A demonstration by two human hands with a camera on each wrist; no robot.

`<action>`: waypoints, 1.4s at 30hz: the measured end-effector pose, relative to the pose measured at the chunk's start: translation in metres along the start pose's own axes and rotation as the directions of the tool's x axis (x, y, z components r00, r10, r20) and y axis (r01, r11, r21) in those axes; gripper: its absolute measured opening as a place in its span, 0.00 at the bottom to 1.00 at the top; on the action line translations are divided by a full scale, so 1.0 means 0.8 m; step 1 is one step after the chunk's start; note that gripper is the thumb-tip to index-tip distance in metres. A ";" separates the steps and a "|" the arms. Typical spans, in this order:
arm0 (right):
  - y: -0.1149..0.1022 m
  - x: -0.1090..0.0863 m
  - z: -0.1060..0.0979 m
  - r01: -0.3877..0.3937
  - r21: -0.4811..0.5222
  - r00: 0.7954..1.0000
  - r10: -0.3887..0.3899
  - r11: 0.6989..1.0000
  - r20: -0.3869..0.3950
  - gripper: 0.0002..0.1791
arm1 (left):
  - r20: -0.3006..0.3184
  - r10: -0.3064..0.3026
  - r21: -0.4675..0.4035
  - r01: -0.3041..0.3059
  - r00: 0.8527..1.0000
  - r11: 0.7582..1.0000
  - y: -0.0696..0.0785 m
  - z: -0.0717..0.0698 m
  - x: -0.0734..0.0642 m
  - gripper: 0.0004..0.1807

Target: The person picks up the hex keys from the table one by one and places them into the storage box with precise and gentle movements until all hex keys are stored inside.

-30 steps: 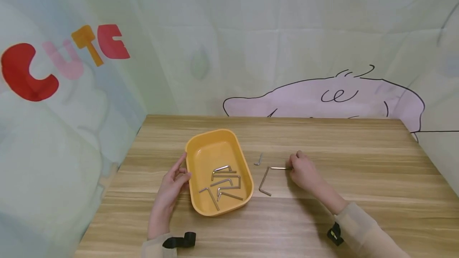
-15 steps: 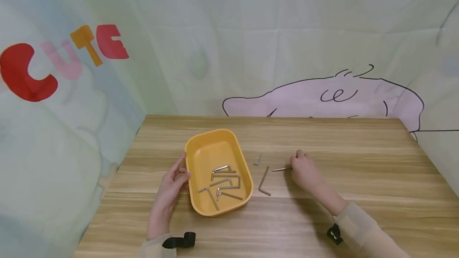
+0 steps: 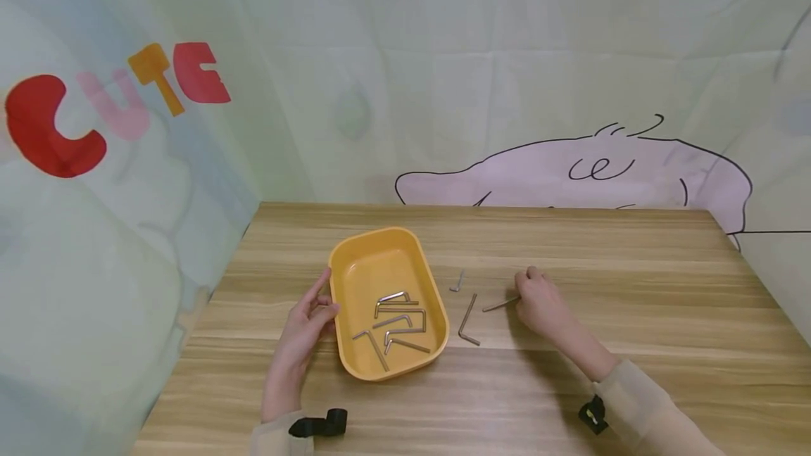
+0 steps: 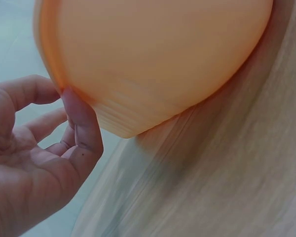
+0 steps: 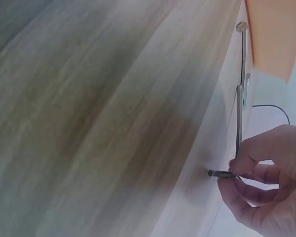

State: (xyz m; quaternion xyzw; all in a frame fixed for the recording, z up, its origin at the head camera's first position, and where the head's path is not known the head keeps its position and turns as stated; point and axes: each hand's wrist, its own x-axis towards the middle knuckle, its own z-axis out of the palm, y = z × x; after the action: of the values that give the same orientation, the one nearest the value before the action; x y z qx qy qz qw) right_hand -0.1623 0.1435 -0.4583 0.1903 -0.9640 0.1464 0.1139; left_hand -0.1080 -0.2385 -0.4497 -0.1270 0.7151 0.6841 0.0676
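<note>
A yellow plastic tray [image 3: 374, 269] holds several silver L-shaped hex keys [image 3: 405, 310]. At its left side, my left hand [image 3: 304, 329] grips the rim between thumb and index finger; the left wrist view shows the thumb [image 4: 81, 111] against the tray's wall [image 4: 153, 59]. To the right of the tray, my right hand [image 3: 541, 305] pinches a hex key [image 3: 500, 304] near its bend. In the right wrist view its long arm [image 5: 239, 118] points away and its short arm [image 5: 219, 174] pokes out between the fingertips. The long arm lies low, close to the tabletop.
Between tray and right hand lie a larger hex key [image 3: 466, 319] and a small one [image 3: 459, 281]. The wooden table [image 3: 507, 393] meets a printed cloth backdrop [image 3: 405, 90] at its back and left. A black camera mount sits on each wrist.
The pinched hex key's free end has swung toward the table's near side, from level to slanting. My right hand has shifted slightly right. The left hand and tray stay in place.
</note>
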 end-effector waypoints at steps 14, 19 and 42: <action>-0.003 0.001 -0.003 -0.035 0.154 0.999 0.030 0.988 0.032 0.11 | -0.004 0.027 -0.005 -0.027 1.000 1.000 0.000 0.000 0.000 0.35; -0.002 -0.001 -0.002 -0.051 0.172 0.999 0.048 0.984 0.023 0.11 | 0.001 0.020 -0.016 -0.020 1.000 1.000 0.001 0.000 0.000 0.36; -0.008 -0.002 -0.005 -0.080 0.195 0.997 0.080 0.978 0.006 0.11 | -0.001 0.005 -0.011 -0.005 1.000 1.000 -0.001 0.000 0.000 0.36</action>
State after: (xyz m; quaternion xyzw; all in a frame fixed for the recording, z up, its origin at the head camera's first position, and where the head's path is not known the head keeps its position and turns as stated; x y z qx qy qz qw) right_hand -0.1577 0.1395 -0.4536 0.1615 -0.9518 0.2446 0.0898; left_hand -0.1081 -0.2385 -0.4505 -0.1259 0.7117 0.6881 0.0646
